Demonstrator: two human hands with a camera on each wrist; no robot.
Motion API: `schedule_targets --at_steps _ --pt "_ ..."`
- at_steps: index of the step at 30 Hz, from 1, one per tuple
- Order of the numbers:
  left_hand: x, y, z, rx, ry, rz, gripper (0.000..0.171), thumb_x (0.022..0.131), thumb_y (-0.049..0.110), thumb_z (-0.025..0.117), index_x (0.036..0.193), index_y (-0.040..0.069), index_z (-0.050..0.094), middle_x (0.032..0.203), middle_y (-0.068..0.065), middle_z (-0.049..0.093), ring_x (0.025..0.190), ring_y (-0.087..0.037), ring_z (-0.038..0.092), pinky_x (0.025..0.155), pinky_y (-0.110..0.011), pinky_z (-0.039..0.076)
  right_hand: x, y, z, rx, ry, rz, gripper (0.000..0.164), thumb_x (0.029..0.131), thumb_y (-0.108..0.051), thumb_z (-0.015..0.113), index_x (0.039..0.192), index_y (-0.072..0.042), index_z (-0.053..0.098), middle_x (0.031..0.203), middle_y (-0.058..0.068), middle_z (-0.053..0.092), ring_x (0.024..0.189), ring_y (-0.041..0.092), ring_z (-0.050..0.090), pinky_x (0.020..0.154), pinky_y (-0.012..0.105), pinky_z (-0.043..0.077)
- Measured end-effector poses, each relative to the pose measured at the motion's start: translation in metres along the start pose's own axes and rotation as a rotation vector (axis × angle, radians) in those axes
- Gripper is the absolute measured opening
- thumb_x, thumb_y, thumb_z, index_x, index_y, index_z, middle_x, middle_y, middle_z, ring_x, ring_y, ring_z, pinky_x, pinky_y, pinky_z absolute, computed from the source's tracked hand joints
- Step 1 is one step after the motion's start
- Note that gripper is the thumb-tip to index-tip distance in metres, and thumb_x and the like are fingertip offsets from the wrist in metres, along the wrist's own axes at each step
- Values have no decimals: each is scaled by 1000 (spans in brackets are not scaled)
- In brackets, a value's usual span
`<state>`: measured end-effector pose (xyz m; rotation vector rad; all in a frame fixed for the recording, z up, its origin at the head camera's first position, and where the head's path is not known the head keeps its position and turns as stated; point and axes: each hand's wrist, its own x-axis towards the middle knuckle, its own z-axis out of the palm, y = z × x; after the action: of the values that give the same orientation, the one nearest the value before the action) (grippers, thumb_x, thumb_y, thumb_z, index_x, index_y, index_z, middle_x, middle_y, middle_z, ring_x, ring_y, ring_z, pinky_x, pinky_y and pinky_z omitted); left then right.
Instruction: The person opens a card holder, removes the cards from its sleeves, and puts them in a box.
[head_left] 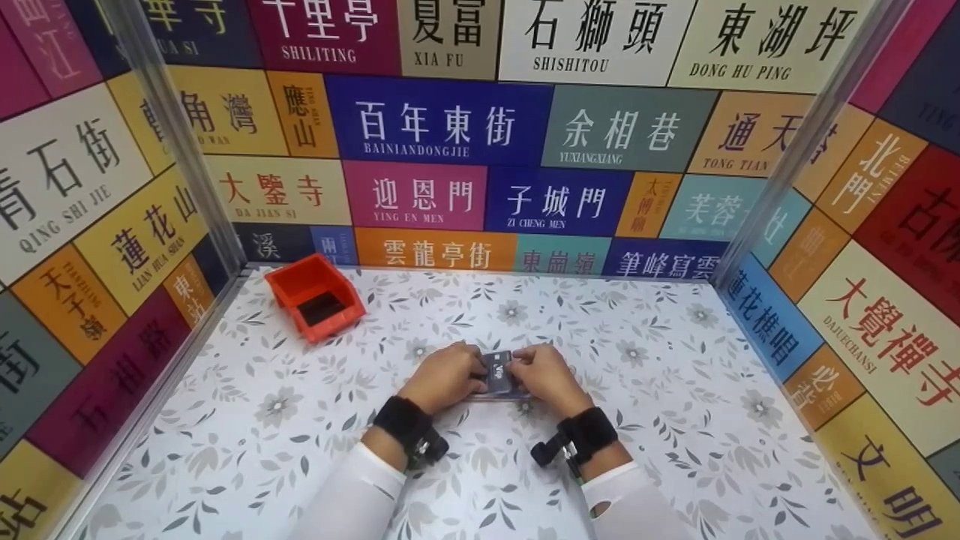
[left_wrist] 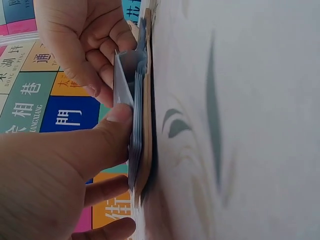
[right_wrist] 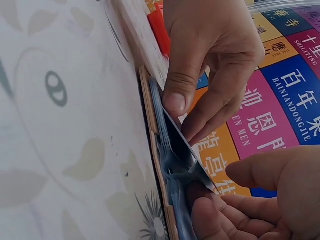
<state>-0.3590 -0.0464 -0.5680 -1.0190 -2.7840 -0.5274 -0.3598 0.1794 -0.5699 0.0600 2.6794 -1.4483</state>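
Observation:
A card holder [head_left: 499,384] with a brown cover and stacked clear sleeves lies on the table between both hands. On its top is a dark card [head_left: 501,366] with white lettering. My left hand [head_left: 446,375] holds the holder's left side; in the left wrist view its thumb [left_wrist: 119,114] presses on the top sleeve. From the right, my right hand [head_left: 547,375] has curled fingers at the sleeve's edge. The right wrist view shows one fingertip [right_wrist: 204,217] at the lifted sleeve and the right thumb apart from it. Part of the holder is hidden by the hands.
An orange-red open bin [head_left: 330,330] stands at the back left of the table, with a dark flat thing [head_left: 321,307] inside. Printed panels [head_left: 442,120] with signs enclose the back and both sides. The table [head_left: 637,450] has a white floral cover.

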Motion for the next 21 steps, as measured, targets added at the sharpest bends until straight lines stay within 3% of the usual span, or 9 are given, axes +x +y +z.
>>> schedule_targets --at_steps 11,21 --pt "1 2 -1 17 16 -7 13 93 26 93 101 16 90 103 -2 77 93 -22 69 85 -42 63 2 3 5 82 -6 -42 29 101 -11 78 127 2 83 92 8 82 64 12 69 60 25 59" --pt "0 3 -1 13 5 -32 14 93 27 94 103 18 91 104 -1 78 95 -22 70 86 -42 63 2 3 3 94 -29 8 20 101 -9 77 118 -1 85 93 10 82 63 12 68 60 25 59"
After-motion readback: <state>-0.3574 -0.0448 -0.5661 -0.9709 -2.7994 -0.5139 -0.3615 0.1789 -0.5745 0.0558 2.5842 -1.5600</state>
